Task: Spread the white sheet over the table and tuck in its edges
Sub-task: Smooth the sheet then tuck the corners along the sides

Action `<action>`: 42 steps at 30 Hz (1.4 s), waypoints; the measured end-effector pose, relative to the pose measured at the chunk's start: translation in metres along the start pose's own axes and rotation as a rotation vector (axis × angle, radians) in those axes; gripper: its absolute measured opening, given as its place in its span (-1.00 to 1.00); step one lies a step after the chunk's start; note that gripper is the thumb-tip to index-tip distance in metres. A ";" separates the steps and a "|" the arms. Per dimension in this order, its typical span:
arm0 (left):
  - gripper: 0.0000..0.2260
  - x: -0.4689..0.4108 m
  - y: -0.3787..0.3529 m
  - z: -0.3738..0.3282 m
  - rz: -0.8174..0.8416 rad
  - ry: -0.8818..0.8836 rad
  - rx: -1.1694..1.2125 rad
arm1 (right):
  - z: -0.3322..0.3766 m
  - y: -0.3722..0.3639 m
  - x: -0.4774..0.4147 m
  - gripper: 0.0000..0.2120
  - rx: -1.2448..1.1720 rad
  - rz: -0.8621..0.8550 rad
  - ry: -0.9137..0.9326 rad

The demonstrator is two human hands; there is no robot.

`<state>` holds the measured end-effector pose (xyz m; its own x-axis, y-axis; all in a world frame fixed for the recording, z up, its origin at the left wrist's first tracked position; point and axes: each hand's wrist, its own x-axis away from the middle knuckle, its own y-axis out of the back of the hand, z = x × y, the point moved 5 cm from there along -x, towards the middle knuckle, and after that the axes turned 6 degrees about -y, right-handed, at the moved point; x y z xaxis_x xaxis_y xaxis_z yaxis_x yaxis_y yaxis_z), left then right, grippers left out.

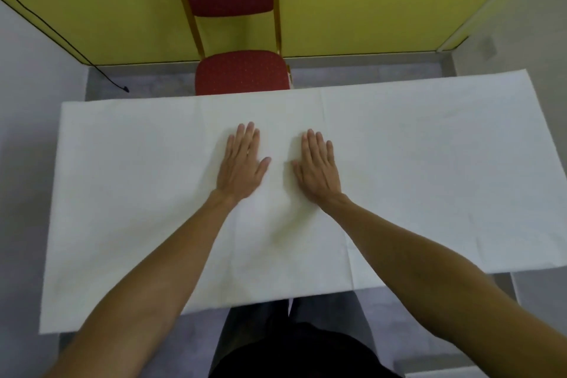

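Observation:
The white sheet [414,169] lies flat over the whole table top, reaching from the far left to the right edge of view, with faint fold creases across it. The table itself is hidden beneath the sheet. My left hand [242,166] rests palm down on the sheet near the middle, fingers stretched out and close together. My right hand [319,169] lies palm down a short gap to its right, also flat. Neither hand grips the cloth.
A red padded chair [242,74] with a gold frame stands behind the table's far edge, against a yellow wall [368,0]. A black cable [46,21] runs down the left wall to the grey floor. My legs stand at the table's near edge.

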<state>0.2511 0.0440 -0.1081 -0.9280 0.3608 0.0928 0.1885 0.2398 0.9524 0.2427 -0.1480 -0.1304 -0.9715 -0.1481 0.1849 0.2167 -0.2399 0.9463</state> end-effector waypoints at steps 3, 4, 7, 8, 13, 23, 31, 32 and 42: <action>-0.42 -0.039 -0.004 -0.015 0.012 -0.029 0.015 | 0.021 -0.002 -0.034 -0.36 0.002 0.012 0.028; -0.43 -0.045 -0.006 -0.010 0.019 -0.035 0.000 | 0.024 -0.002 -0.044 -0.36 0.009 0.010 0.035; -0.43 -0.052 -0.014 0.016 0.040 -0.086 -0.058 | 0.030 -0.003 -0.069 -0.34 0.032 -0.004 0.044; -0.42 -0.054 -0.015 0.023 0.045 -0.105 -0.077 | 0.032 -0.002 -0.077 -0.34 0.036 -0.016 0.042; -0.42 -0.065 -0.006 0.053 0.008 -0.036 -0.059 | 0.034 -0.007 -0.091 -0.31 0.090 -0.020 0.045; -0.28 0.015 0.035 0.202 -0.081 0.366 -0.071 | 0.032 -0.004 -0.086 -0.26 0.090 0.021 0.037; -0.31 -0.025 0.034 0.172 -0.043 0.158 -0.014 | 0.074 -0.003 -0.101 -0.31 0.041 -0.024 0.006; -0.33 -0.035 0.031 0.161 -0.024 0.106 -0.016 | 0.088 -0.005 -0.105 -0.31 0.022 -0.012 0.048; -0.31 0.045 0.067 0.301 -0.038 0.251 -0.117 | 0.106 -0.024 -0.115 -0.27 0.095 -0.064 0.133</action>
<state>0.3185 0.3478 -0.1276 -0.9871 0.1152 0.1116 0.1271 0.1375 0.9823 0.3396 -0.0237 -0.1461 -0.9604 -0.2625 0.0931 0.1390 -0.1619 0.9770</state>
